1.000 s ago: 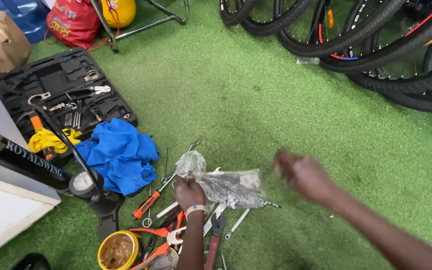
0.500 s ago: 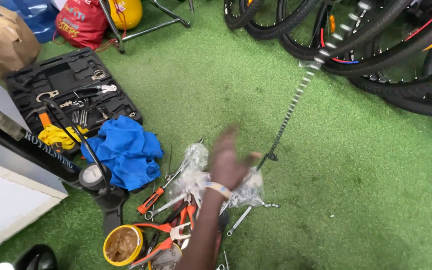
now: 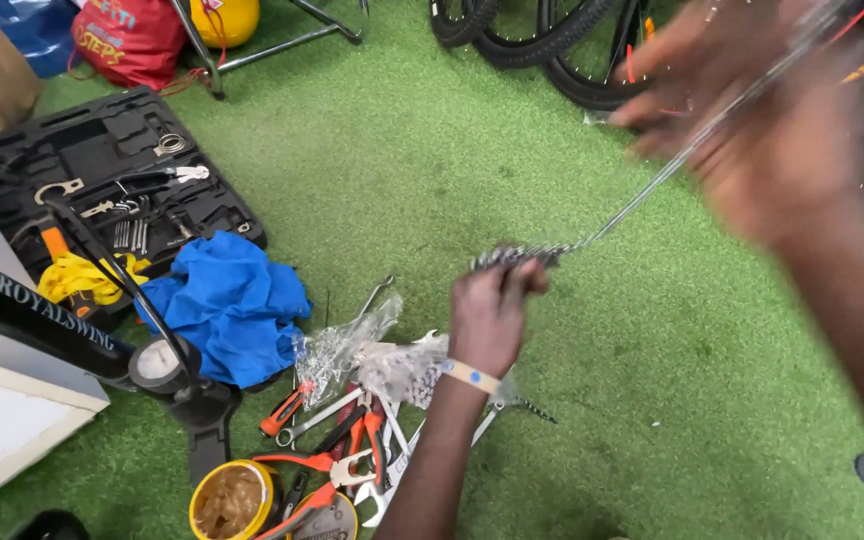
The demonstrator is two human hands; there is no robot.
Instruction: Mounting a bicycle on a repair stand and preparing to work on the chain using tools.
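My arms are bare, no sleeves showing. On my left wrist I wear a pale, cream-coloured wristband [image 3: 471, 376] with a small blue dot. My right hand [image 3: 752, 130] is blurred and shows no ring or glove.

- Open green turf [image 3: 432, 170] in the middle & upper centre: free passage there, nothing lying on it.
- Turf [image 3: 672, 420] to the right of the tool pile also free, down to the bottom edge.
- Stretched bike chain [image 3: 642, 200] runs diagonally between left hand [image 3: 492, 315] & blurred right hand [image 3: 762, 130]; blocks a straight pass across centre-right.
- Bike tyres [image 3: 552, 50] close off the top right.
- Open tool case [image 3: 112, 180] w/ blue cloth [image 3: 227, 305] just beside it fills the left.
- Pump w/ gauge [image 3: 162, 360], grease tub [image 3: 230, 500], pliers & spanners [image 3: 347, 450], crumpled plastic bag [image 3: 352, 345] clutter the lower left.
- Stand legs [image 3: 252, 50] & red bag [image 3: 127, 40] at the top left.
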